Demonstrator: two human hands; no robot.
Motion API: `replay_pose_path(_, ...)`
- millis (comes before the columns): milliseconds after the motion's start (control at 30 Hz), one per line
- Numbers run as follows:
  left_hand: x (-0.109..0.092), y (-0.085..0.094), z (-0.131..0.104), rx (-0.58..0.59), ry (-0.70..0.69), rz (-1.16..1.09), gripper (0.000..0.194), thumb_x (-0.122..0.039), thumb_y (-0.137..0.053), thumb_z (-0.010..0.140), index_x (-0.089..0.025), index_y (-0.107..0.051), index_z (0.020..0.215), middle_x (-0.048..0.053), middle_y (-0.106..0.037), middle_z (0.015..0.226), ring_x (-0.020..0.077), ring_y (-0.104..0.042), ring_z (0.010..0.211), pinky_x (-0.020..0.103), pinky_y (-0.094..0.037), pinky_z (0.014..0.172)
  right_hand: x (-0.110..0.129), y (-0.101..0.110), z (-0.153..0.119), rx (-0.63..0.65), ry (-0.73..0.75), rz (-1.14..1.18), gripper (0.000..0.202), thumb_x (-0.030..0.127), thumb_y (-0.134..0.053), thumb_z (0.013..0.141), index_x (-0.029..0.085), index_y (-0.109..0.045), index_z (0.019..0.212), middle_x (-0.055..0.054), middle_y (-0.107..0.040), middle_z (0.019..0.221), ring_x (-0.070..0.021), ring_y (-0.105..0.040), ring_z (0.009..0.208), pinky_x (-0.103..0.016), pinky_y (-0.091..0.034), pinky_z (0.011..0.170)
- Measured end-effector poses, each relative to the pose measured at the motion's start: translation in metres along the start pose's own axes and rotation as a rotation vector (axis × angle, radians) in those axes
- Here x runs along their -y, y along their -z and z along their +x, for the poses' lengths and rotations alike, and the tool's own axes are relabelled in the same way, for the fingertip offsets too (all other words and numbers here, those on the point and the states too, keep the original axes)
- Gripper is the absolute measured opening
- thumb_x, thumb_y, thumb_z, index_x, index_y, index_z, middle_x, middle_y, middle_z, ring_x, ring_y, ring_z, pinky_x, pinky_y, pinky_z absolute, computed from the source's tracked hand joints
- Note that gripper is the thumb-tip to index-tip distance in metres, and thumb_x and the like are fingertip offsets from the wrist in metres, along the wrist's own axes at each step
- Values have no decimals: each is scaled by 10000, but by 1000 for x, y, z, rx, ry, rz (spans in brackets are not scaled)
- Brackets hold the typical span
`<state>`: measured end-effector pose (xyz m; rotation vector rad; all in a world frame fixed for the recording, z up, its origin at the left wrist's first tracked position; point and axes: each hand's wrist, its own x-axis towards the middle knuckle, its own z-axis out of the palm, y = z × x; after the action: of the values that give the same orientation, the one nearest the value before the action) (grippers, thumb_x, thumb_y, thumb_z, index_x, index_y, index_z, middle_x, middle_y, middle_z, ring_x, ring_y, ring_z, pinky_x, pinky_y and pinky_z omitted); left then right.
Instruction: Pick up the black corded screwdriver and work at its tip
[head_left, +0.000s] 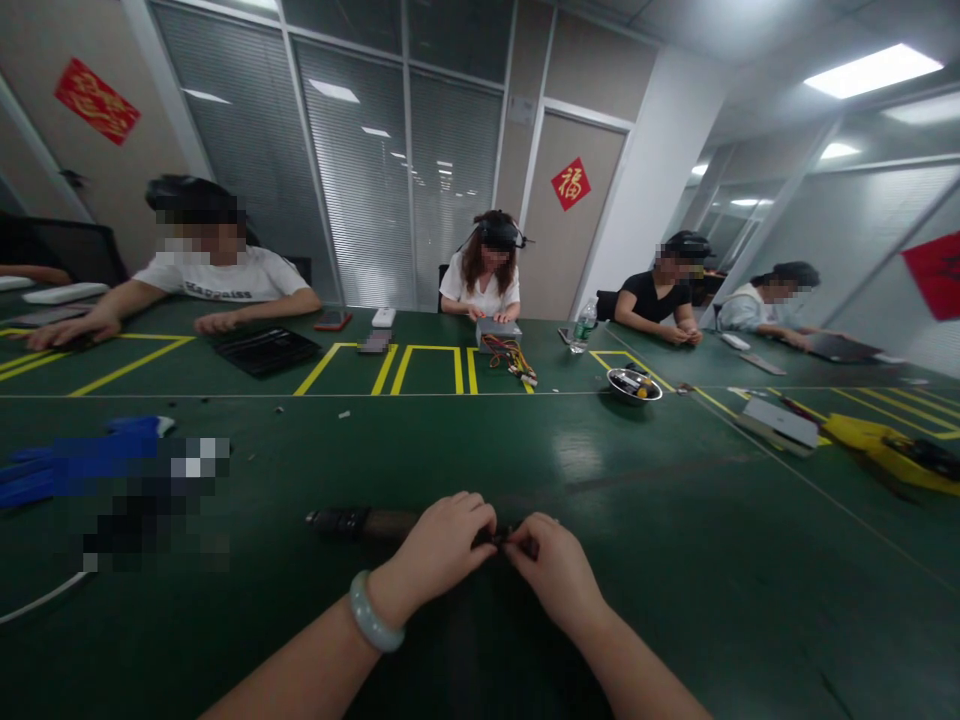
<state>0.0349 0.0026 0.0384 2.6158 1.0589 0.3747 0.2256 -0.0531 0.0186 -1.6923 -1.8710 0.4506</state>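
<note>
We look down at two bare hands working close together over a green table. Between and under them, near the table's front edge and centred before us, lies a long dark tool, its narrow metal tip pointing left. The left hand, with a pale green bangle at the wrist, arches over the tool's right portion, fingers bent and thumb drawn in, gripping it. The right hand faces it, fingers curled and thumb and fingertips brought together, pinching at the tool's right end; the exact piece there is too dark and small for us to make out. The two hands' fingertips nearly meet. Well apart, to our left, we find blue gloves; beyond, a metal bowl.
</note>
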Motion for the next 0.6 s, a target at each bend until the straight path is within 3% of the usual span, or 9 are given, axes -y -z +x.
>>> replay_pose_path(600,-8,-7,-1,-49,10,71,49,-232,-584,894,-212,-547,868,8,-557,933,191,-525,903,317,-401,753,2,-4,-1,-2,-1,7,69,176,-608,823,215,-603,766,21,-607,798,-140,-569,778,-254,-399,710)
